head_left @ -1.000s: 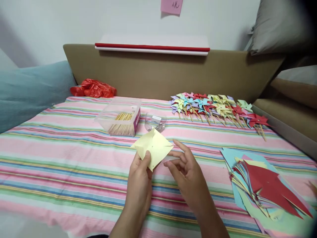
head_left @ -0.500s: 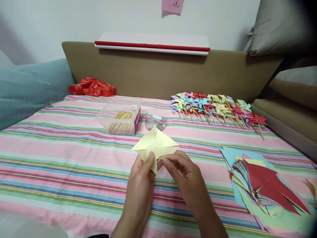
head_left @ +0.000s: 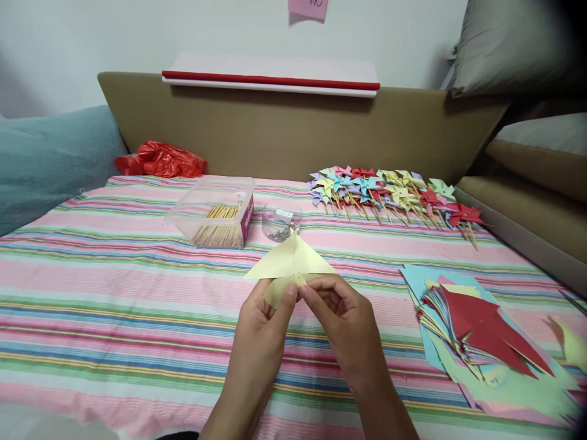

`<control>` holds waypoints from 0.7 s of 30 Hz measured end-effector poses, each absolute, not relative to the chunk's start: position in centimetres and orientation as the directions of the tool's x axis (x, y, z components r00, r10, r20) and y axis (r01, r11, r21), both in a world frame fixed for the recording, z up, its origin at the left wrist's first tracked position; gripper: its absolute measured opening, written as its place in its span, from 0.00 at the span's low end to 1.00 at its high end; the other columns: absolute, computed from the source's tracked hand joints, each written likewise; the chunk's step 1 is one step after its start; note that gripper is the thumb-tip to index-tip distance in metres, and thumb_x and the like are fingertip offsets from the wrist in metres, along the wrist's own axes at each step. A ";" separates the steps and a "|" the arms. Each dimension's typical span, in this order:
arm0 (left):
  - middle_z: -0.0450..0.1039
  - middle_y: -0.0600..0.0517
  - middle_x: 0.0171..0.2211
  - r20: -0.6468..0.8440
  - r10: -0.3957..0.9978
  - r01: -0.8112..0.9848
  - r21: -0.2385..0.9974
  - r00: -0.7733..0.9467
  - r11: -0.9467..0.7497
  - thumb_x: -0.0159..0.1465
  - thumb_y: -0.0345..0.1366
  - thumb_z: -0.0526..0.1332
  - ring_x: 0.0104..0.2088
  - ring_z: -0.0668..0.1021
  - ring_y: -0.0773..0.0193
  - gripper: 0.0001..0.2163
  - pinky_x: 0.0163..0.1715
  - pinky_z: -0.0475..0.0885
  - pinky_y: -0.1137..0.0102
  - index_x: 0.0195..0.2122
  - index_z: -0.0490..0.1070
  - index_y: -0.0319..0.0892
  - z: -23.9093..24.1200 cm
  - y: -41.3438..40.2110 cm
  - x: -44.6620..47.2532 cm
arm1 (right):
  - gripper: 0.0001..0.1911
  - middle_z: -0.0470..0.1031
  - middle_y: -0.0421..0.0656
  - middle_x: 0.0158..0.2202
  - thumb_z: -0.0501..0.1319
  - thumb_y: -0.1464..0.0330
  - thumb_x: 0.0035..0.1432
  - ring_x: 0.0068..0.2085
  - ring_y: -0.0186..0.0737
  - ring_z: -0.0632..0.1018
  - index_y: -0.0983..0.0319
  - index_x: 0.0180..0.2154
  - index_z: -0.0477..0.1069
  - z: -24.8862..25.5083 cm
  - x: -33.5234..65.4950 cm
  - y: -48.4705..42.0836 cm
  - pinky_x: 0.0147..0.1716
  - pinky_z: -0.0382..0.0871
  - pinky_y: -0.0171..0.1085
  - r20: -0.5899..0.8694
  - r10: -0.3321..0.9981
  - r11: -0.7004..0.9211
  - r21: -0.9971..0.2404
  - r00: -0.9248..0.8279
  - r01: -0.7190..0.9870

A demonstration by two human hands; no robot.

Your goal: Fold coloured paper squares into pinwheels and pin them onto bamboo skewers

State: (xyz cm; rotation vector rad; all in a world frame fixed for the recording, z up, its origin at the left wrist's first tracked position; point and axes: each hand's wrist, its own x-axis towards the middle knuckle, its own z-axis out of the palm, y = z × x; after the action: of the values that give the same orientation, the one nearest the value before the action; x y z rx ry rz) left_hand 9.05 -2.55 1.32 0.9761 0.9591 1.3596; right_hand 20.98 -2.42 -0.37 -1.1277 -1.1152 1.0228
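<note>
A pale yellow paper pinwheel blank (head_left: pixel 290 260), cut into flaps, is held up between my two hands above the striped cloth. My left hand (head_left: pixel 265 327) pinches its lower part, the thumb near the middle of the paper. The thumb and fingers of my right hand (head_left: pixel 343 321) grip a corner folded in toward the centre. The upper flaps stand flat and point outward. Just beyond the paper is a round clear tub (head_left: pixel 282 223) of small metal pins. To its left stands a clear plastic box (head_left: pixel 208 214) of short wooden sticks.
Finished pinwheels (head_left: pixel 389 190) in several colours lie at the back right. A stack of cut paper (head_left: pixel 488 333) with a red sheet on top is at right. A red plastic bag (head_left: pixel 160 160) rests against the brown backboard (head_left: pixel 266 134); a blue cushion (head_left: pixel 55 165) is at left.
My right hand has brought the lower corner of the yellow paper up to the centre, and the left thumb has moved closer to it. The view has shifted slightly right.
</note>
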 end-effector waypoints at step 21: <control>0.83 0.48 0.44 0.041 0.999 -0.196 0.980 0.016 -0.037 0.65 0.41 0.66 0.48 0.81 0.53 0.12 0.47 0.74 0.66 0.46 0.79 0.41 2.0 -2.7 9.0 | 0.11 0.83 0.43 0.33 0.72 0.60 0.53 0.36 0.43 0.83 0.59 0.32 0.78 -0.4 20.9 -2.6 0.38 0.77 0.39 0.058 0.978 0.091 -0.983 0.200 -0.162</control>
State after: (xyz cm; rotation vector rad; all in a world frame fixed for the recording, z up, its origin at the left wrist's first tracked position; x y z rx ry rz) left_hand 8.96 -2.72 1.99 1.1002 1.0298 1.3093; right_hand 20.94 -2.58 -0.41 -1.1164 -0.9771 1.0881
